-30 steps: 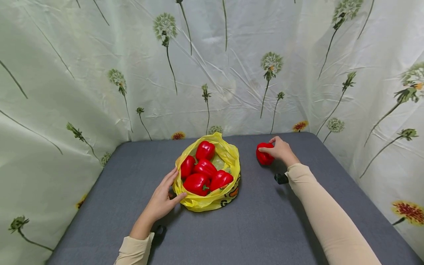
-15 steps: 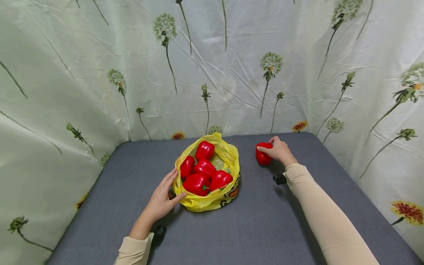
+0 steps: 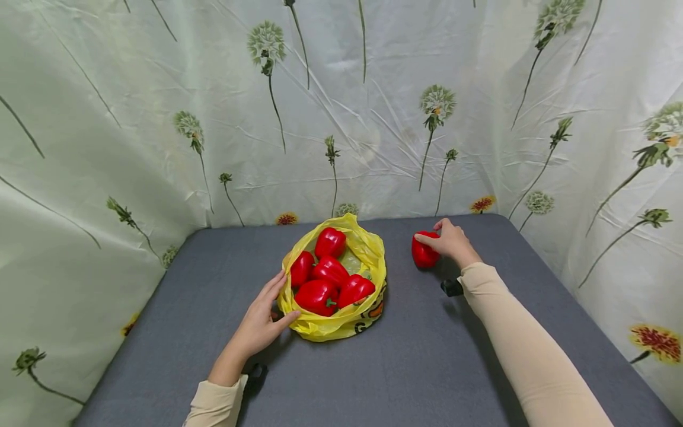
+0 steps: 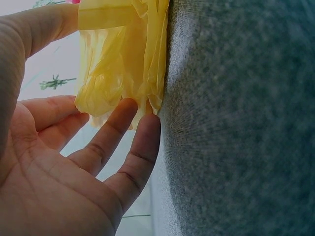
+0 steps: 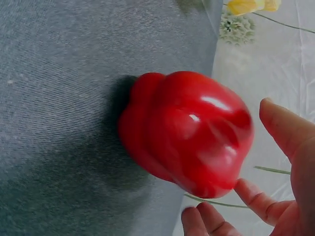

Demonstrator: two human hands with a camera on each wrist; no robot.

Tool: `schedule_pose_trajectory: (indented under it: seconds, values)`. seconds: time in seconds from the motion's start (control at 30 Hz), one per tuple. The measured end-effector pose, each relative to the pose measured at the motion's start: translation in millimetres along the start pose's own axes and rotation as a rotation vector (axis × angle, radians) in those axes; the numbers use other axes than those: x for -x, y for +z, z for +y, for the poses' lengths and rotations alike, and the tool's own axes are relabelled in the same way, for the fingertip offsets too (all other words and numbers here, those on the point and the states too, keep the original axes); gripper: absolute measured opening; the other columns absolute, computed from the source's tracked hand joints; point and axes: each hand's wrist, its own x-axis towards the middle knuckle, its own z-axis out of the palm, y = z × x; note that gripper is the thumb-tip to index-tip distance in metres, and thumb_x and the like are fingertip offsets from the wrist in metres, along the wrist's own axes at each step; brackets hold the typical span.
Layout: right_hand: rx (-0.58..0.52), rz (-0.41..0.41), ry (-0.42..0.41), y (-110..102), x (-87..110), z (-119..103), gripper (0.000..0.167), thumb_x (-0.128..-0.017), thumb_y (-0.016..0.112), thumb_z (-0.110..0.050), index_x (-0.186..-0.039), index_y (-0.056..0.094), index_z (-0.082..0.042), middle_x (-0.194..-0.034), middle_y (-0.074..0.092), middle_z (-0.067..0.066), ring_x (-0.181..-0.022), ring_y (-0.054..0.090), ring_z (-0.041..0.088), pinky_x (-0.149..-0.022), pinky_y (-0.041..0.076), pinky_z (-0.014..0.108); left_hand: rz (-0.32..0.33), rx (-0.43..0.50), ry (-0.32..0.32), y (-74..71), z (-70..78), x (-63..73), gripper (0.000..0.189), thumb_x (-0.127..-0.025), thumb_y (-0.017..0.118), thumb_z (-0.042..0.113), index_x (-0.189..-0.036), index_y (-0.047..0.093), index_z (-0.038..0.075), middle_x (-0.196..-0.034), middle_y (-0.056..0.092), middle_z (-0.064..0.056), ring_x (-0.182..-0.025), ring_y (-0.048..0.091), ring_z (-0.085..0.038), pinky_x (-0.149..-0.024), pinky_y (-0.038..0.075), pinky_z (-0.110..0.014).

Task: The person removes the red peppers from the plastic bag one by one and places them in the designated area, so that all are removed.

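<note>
Bag [image 3: 328,330]: five peppers [image 3: 330,271] visible (one pepper [image 3: 423,254] outside).

Gap between the yellow bag [image 3: 320,331] and lone pepper [image 3: 423,254]: grey tabletop [image 3: 402,332] is running right through, so a hand's getting room to pass.
Bag mouth: it's gaping upward, but five red peppers [image 3: 318,296] are crowding it — only the back right is leaving a pocket.
Bag's left side: the left hand [image 3: 261,326] is blocking it.
Lone pepper's right: the right hand [image 3: 453,243] is crowding it — thumb gap's showing, though.
Back: the flowery curtain [image 3: 384,118] is walling things off.
</note>
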Motion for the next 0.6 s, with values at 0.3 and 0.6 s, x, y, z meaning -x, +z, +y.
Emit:
schedule_pose_trajectory:
  seconds: [0.3, 0.6]
  values:
    - [0.024, 0.03, -0.063, -13.7, 8.2, -22.3, 0.076, -0.102, 0.064, -0.054, -0.149, 0.043, 0.003, -0.148, 0.043, 0.037, -0.13, 0.048, 0.052, -0.104, 0.047, 0.063, -0.005, 0.005, -0.006, 0.1, -0.7, 0.1, 0.088, -0.098, 0.081, 0.034, -0.167, 0.035, 0.004, -0.177, 0.03, -0.014, -0.147, 0.051, -0.039, -0.087, 0.06, -0.037]
    - [0.03, -0.042, -0.215, -18.3, 19.8, -58.7, 0.066, -0.106, 0.064, -0.046, -0.147, 0.046, 0.001, -0.139, 0.058, 0.032, -0.115, 0.062, 0.041, -0.091, 0.053, 0.05, 0.009, -0.003, 0.016, 0.0, -1.2, 0.5, 0.087, -0.098, 0.081, 0.032, -0.167, 0.036, 0.003, -0.176, 0.032, -0.015, -0.142, 0.054, -0.039, -0.085, 0.06, -0.035]
